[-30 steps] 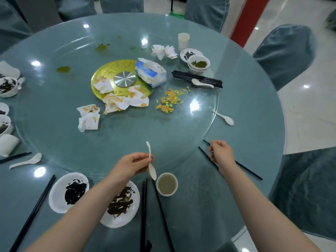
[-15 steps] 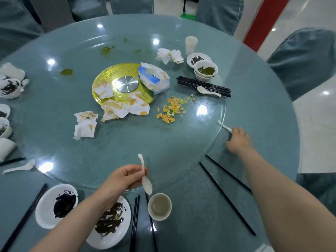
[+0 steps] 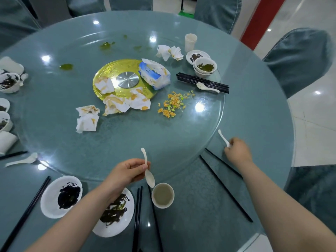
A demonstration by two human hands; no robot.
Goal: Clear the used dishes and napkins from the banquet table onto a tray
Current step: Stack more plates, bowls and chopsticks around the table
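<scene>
Teal chair covers are ringing a round tabletop (image 3: 254,99) that is carrying a glass turntable (image 3: 54,110); no tray is showing anywhere, so the cleared pieces are having to travel out of view. The left hand (image 3: 125,172) is pinching a white spoon (image 3: 148,171) by its handle, bowl hanging just above a paper cup (image 3: 163,195) with liquid in it; a careless swing is likely to tip that cup. The right hand (image 3: 237,151) is closing its fingers on a second spoon (image 3: 223,137) at the turntable's right edge; a shallow grip on the bowl end is risking a drop. Black chopsticks (image 3: 227,190) are lying under the right forearm and could roll. Soiled napkins (image 3: 87,120) and near plates (image 3: 61,196) are waiting.
</scene>
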